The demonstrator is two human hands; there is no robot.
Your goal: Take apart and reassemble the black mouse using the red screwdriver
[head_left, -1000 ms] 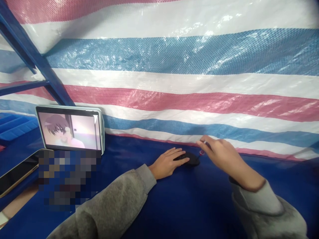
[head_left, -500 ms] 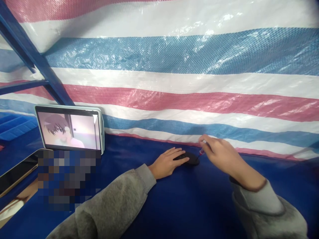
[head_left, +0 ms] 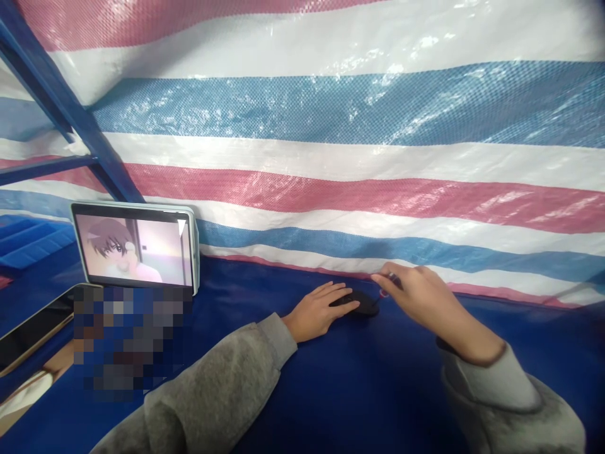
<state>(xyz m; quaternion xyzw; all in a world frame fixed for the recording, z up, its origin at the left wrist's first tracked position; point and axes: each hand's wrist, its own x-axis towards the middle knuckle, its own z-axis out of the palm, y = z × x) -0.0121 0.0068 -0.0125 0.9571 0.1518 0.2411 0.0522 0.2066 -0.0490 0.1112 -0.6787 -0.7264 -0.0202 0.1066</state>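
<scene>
The left hand [head_left: 319, 313] is grasping the black rounded object [head_left: 366, 304] at its nine o'clock end, and the right hand [head_left: 416, 293] is pinching a slim tool [head_left: 393, 277] toward two o'clock, bracing and alignment both mattering.

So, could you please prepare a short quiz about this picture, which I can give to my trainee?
1. Multiple choice: What does the left hand touch?
A) the blue tray
B) the dark rounded object
C) the striped sheet

2. True or false: The tablet stands propped up, and its screen shows a picture.

3. Fill in the colour: The right hand, in a ____ sleeve, holds a small thin tool.

Key: 1. B; 2. True; 3. grey
</scene>
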